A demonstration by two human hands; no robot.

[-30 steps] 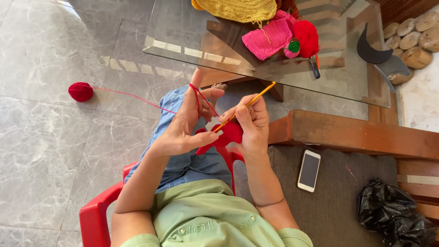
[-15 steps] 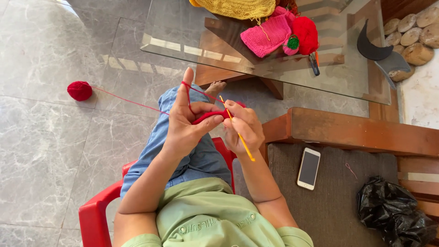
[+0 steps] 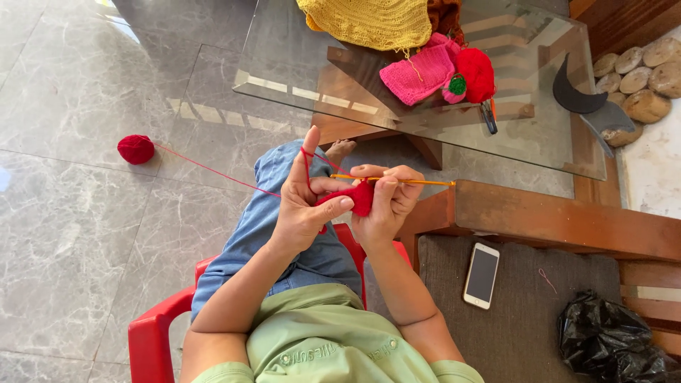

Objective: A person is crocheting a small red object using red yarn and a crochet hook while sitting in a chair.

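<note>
At nine o'clock on the floor: round red yarn ball (image 3: 135, 149), its thin red strand (image 3: 213, 170) running right toward the hands.
Left hand (image 3: 305, 202): forefinger raised with the strand looped over it, thumb and other fingers pinching the small red crocheted piece (image 3: 360, 198).
Right hand (image 3: 389, 206): curled closed around a slim yellow crochet hook (image 3: 411, 181), lying level, handle pointing to three o'clock.
At four o'clock: white smartphone (image 3: 482, 275) on a grey cushion (image 3: 525, 319).
At twelve o'clock: glass tabletop (image 3: 298, 64) bearing yellow and pink knitted pieces (image 3: 415, 74).
</note>
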